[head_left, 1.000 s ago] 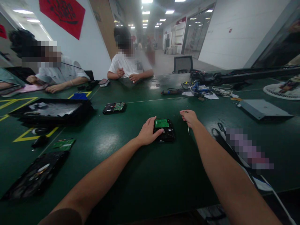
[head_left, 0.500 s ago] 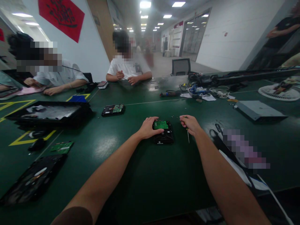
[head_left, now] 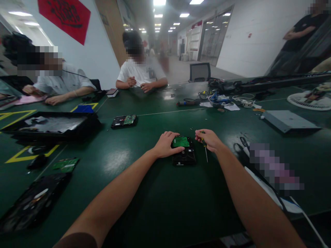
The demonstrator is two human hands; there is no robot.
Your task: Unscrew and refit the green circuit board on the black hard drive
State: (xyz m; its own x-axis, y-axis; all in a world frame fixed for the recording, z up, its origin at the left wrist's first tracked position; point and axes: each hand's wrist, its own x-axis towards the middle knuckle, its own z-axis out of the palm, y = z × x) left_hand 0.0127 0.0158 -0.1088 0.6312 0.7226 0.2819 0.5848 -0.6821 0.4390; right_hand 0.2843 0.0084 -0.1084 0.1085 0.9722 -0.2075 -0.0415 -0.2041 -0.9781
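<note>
A black hard drive with a green circuit board on its upper face lies on the green table. My left hand grips it from the left, its thumb across the top and its fingers at the far edge. Just right of the drive, my right hand is closed around a screwdriver with a yellow and black handle. The screwdriver's thin shaft points down toward me, apart from the drive. Tiny bits, perhaps screws, lie beyond the drive.
Another hard drive lies farther left. A black tray, a loose circuit board and a black casing are at left. Cables, a grey metal box and a power strip cord sit right. Two people sit opposite.
My right hand has moved slightly left, closer to the drive, and turned so more of the screwdriver handle shows. The drive, with my left hand on it, sits slightly farther right and nearer me.
</note>
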